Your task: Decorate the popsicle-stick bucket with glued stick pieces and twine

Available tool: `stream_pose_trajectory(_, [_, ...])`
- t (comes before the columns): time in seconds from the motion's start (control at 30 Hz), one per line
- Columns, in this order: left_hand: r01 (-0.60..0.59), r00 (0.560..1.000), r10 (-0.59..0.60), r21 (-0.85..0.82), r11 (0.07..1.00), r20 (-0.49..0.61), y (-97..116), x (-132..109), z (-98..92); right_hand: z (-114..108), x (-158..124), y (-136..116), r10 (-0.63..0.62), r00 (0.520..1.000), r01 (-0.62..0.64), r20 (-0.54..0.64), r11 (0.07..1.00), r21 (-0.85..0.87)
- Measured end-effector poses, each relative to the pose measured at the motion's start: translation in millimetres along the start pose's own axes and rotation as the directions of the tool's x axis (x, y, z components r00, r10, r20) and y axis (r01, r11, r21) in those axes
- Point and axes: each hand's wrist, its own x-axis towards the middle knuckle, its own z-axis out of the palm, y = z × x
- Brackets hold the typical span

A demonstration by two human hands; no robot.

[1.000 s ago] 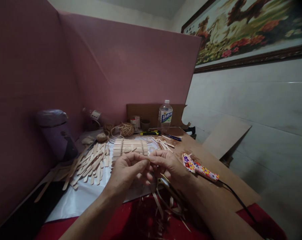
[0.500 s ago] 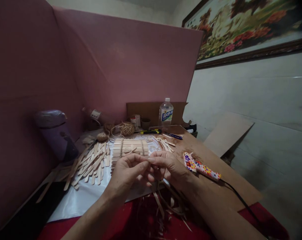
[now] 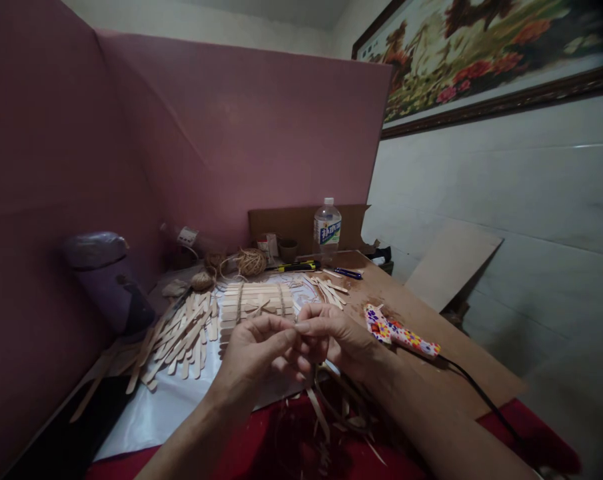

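Note:
My left hand (image 3: 264,353) and my right hand (image 3: 334,337) meet fingertip to fingertip in front of me, both pinched closed. Whatever lies between the fingers is too small and too hidden to name. Just behind the hands stands a small structure of wooden craft sticks (image 3: 254,293), with two bands of twine across it and a few short sticks crossed on its front. To its left, a heap of loose craft sticks (image 3: 184,337) is spread over a white sheet (image 3: 146,413). Thin wood scraps (image 3: 318,413) lie below my hands on red cloth (image 3: 261,447).
A flower-patterned glue gun (image 3: 401,335) with a black cord lies at right on the brown board (image 3: 461,373). Behind are a plastic bottle (image 3: 328,230), a twine ball (image 3: 251,262), a yellow-black cutter (image 3: 298,266) and a blue pen-like item (image 3: 348,273). A purple tumbler (image 3: 106,287) stands left.
The camera view has shifted slightly, moving the background a little left. Both hands stay together in nearly the same pinch, with only small finger movement.

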Motion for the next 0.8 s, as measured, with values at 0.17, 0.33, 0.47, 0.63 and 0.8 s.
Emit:
stream_pose_trajectory(0.17, [0.015,1.000,-0.015,0.002,1.000,-0.019,1.8,-0.7,1.9,2.2,-1.8,-2.4,0.033,0.999,-0.034,0.004,0.999,0.027])
stream_pose_trajectory(0.33, [0.014,0.999,-0.014,-0.001,1.000,-0.035,3.8,-2.6,4.0,5.2,-3.1,-2.7,0.036,0.999,-0.036,-0.001,0.999,0.021])
stream_pose_trajectory(0.47, [0.018,0.999,-0.020,-0.032,0.999,-0.046,3.3,-3.5,2.6,6.1,-3.2,-0.2,-0.005,1.000,0.005,0.004,0.999,0.040])
stream_pose_trajectory(0.63, [0.023,0.998,-0.027,-0.058,0.998,-0.062,4.4,-4.4,3.5,8.2,-3.4,0.5,-0.049,0.999,0.049,0.009,0.998,0.031])
stream_pose_trajectory(0.8, [0.030,0.993,-0.038,-0.078,0.997,-0.109,5.4,-4.8,5.4,8.3,-2.4,2.4,-0.088,0.996,0.088,-0.006,0.996,0.014])
